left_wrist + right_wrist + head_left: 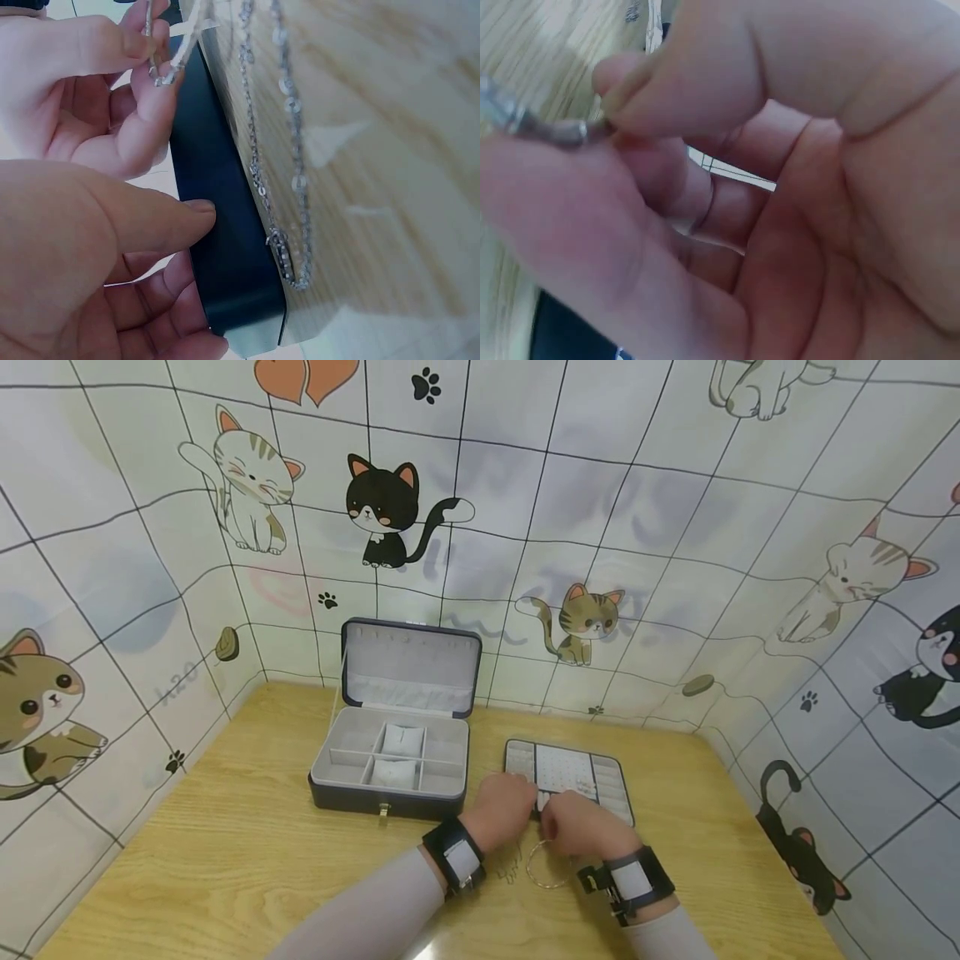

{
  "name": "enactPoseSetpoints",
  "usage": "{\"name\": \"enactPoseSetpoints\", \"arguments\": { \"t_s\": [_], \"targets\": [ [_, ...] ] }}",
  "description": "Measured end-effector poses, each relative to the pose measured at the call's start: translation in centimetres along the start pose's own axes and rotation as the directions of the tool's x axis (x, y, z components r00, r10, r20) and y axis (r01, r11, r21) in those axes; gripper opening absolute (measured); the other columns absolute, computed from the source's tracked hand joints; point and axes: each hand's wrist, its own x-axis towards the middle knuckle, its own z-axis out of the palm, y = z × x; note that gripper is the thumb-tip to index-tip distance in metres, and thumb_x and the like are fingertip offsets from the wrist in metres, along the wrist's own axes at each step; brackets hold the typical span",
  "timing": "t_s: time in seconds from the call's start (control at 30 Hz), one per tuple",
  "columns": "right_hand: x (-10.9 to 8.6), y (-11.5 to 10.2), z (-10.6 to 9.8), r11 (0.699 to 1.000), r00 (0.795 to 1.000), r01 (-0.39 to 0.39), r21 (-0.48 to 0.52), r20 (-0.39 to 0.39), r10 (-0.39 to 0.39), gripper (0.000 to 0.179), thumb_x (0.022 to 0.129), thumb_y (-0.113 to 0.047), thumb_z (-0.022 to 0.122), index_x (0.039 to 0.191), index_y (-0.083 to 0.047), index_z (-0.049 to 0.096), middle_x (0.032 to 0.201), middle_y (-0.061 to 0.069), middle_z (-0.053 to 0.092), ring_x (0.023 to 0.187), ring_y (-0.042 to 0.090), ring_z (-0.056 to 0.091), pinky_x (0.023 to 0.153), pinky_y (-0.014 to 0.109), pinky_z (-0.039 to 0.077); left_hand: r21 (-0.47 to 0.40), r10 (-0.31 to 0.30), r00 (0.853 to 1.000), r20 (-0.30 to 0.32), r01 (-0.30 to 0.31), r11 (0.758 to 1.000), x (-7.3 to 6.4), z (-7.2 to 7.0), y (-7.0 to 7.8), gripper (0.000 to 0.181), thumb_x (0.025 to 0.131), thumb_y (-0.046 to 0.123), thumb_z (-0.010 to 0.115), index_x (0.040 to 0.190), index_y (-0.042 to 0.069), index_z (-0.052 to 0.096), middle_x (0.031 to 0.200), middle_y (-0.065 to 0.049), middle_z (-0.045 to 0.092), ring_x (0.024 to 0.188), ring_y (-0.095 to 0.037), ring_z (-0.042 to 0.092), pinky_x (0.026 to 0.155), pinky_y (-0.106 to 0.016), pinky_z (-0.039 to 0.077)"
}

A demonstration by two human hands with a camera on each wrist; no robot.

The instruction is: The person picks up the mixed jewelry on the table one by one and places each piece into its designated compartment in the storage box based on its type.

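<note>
In the head view, my left hand [504, 810] is at the near left corner of a dark jewelry tray [567, 768] with pale compartments. Its thumb lies on the tray's dark side wall [221, 225], and the fingers curl over the edge. My right hand [588, 827] is just beside it at the tray's near edge. Between thumb and finger it pinches a thin silvery bracelet [562, 133], whose loop [528, 868] shows below the hand. A silver chain necklace [300, 184] lies on the table before the tray. Fingers hide part of the tray's near side.
Left of the tray stands an open dark jewelry box [390, 808], lid raised, with pale compartments and two small cushions [402, 741]. Both stand on a wooden table [225, 843]. A cat-patterned cloth [495, 485] surrounds the table at the back and sides.
</note>
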Motion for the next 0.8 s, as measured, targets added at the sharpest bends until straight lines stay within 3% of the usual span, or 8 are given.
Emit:
{"name": "enactPoseSetpoints", "arguments": {
  "t_s": [0.1,0.37,0.8],
  "targets": [
    [-0.1,0.0,-0.3,0.999,0.999,0.012,0.051,0.034,-0.013,0.023,0.071,0.007,0.076,0.072,-0.015,0.07,0.073,-0.007,0.065,0.061,0.013,0.06,0.054,0.031,0.051,0.0,0.001,1.0,0.001,-0.001,1.0,-0.1,0.0,0.0,0.011,0.099,0.021,0.068,0.089,0.021,0.074,0.076,0.003,0.066,0.065,-0.011,0.057,0.05,-0.03,0.047],
    [0.2,0.6,-0.4,0.993,0.996,0.061,0.099,0.066,-0.067,0.024,0.07,0.008,0.073,0.07,-0.016,0.068,0.068,-0.008,0.064,0.052,0.009,0.059,0.05,0.029,0.051,-0.011,-0.003,1.0,0.017,0.003,1.0,0.1,-0.1,0.0,0.011,0.099,0.021,0.068,0.09,0.02,0.074,0.077,0.003,0.066,0.065,-0.011,0.058,0.05,-0.03,0.048],
    [0.3,2.0,-0.8,0.98,0.992,0.047,0.194,0.109,-0.069,0.022,0.074,0.004,0.073,0.072,-0.018,0.066,0.071,-0.006,0.066,0.054,0.012,0.062,0.052,0.031,0.054,-0.03,0.008,0.999,0.038,-0.007,1.0,0.1,0.2,-0.1,0.01,0.099,0.022,0.069,0.091,0.02,0.074,0.076,0.002,0.065,0.063,-0.012,0.053,0.049,-0.029,0.046]
  ]
}}
